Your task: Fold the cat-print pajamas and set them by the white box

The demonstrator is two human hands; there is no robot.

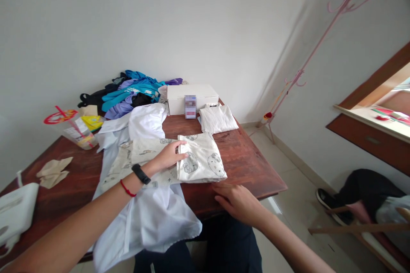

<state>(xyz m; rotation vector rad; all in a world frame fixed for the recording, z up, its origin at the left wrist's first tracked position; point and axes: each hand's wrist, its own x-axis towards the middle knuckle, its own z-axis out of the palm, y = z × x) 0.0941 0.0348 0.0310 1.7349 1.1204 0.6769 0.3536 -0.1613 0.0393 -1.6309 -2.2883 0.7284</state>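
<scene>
A folded white garment with cartoon prints [205, 160] lies on the dark wooden table [250, 166]. My left hand [168, 155] rests flat on the left edge of it, fingers stretched out, with a black band and red string at the wrist. At the near edge of the table, just below the folded garment, lies my right hand [235, 200], open with fingers spread. Beneath and to the left is spread a printed cloth [137, 155] over a large white garment [150, 217] that hangs off the table front.
A folded white piece [218, 119] and a white box [192, 96] sit at the back. A heap of blue, purple and black clothes [128, 94] is behind left. A plastic cup [75, 130], crumpled paper [53, 170] and a white bag [14, 213] lie left. Another person's leg [355, 192] is at right.
</scene>
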